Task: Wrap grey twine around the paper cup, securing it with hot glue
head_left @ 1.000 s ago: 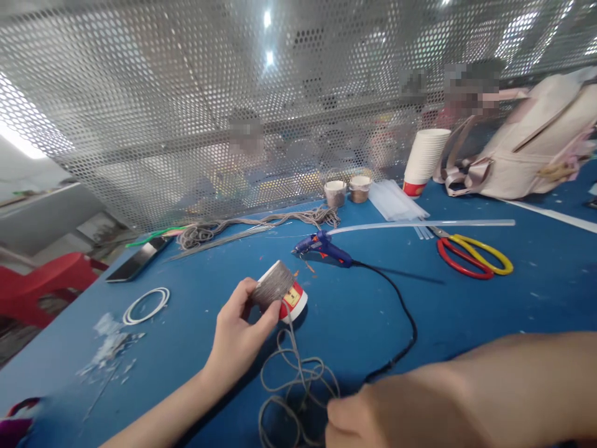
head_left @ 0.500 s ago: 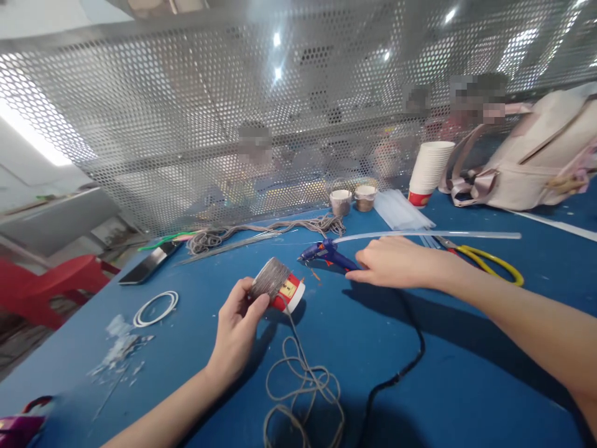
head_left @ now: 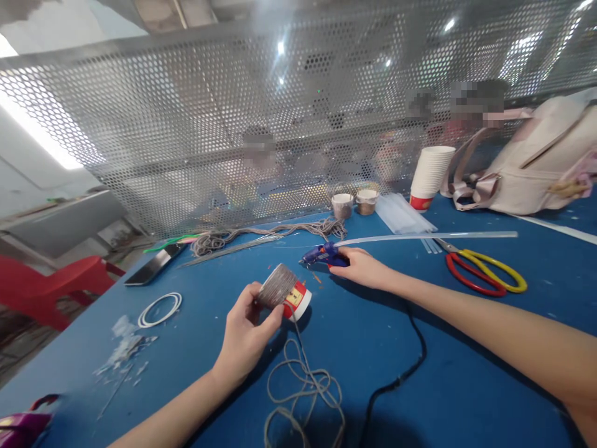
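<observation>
My left hand (head_left: pixel 245 330) grips a paper cup (head_left: pixel 285 292) lying on its side, red and white at the rim and wound with grey cord. Loose grey cord (head_left: pixel 303 386) trails from the cup in loops toward me. My right hand (head_left: pixel 361 266) is closed around the handle of a blue glue gun (head_left: pixel 321 254) that rests on the blue table (head_left: pixel 186 348). A long clear glue stick (head_left: pixel 429 236) sticks out of the gun's back to the right. The gun's black cable (head_left: pixel 405 367) runs toward me under my right forearm.
Red and yellow scissors (head_left: pixel 485 270) lie at the right. A stack of paper cups (head_left: pixel 429 177), two small wrapped cups (head_left: pixel 354 203), clear glue sticks (head_left: pixel 403 214) and a beige bag (head_left: pixel 536 162) stand at the back. A phone (head_left: pixel 156 264), cord bundle (head_left: pixel 233 236) and white ring (head_left: pixel 161 308) lie left. Perforated metal screen behind.
My right hand came up from near my body, reached across to the glue gun and closed on its handle. The left hand kept hold of the cup.
</observation>
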The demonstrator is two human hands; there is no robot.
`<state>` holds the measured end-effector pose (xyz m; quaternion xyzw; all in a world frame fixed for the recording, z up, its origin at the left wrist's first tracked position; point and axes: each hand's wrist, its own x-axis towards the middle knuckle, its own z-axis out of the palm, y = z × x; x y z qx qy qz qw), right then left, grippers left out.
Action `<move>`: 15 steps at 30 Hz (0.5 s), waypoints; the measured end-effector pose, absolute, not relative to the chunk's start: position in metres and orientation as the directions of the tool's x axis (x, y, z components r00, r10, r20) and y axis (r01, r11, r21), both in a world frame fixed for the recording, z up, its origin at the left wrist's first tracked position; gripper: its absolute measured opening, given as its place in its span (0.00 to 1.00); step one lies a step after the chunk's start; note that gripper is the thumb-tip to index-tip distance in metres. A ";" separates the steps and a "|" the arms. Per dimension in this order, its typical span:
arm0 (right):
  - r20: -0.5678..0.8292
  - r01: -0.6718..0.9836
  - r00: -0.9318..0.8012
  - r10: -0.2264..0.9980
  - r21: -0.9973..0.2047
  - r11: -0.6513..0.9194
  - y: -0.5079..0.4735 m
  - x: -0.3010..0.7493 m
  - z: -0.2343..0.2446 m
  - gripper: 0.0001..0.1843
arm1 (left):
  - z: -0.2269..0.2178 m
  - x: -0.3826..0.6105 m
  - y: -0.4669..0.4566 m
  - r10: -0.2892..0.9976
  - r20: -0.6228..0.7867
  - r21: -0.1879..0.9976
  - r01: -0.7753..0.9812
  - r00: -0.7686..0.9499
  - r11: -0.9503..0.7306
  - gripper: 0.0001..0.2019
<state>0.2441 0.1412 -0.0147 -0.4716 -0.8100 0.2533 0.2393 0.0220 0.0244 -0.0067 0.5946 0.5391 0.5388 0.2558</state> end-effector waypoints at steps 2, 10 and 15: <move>0.144 0.652 -0.423 0.895 -0.637 0.411 0.138 0.243 -0.015 0.15 | -0.008 0.021 0.025 0.918 0.365 0.885 0.365 -0.156 -0.289 0.07; 0.292 0.409 -0.376 0.879 -0.800 0.440 0.100 0.237 0.004 0.16 | -0.009 0.016 0.033 0.906 0.348 0.881 0.414 -0.241 -0.228 0.09; 0.490 0.294 -0.494 0.718 -0.683 0.669 0.074 0.233 0.009 0.07 | -0.007 0.015 0.036 0.895 0.350 0.877 0.433 -0.275 -0.210 0.09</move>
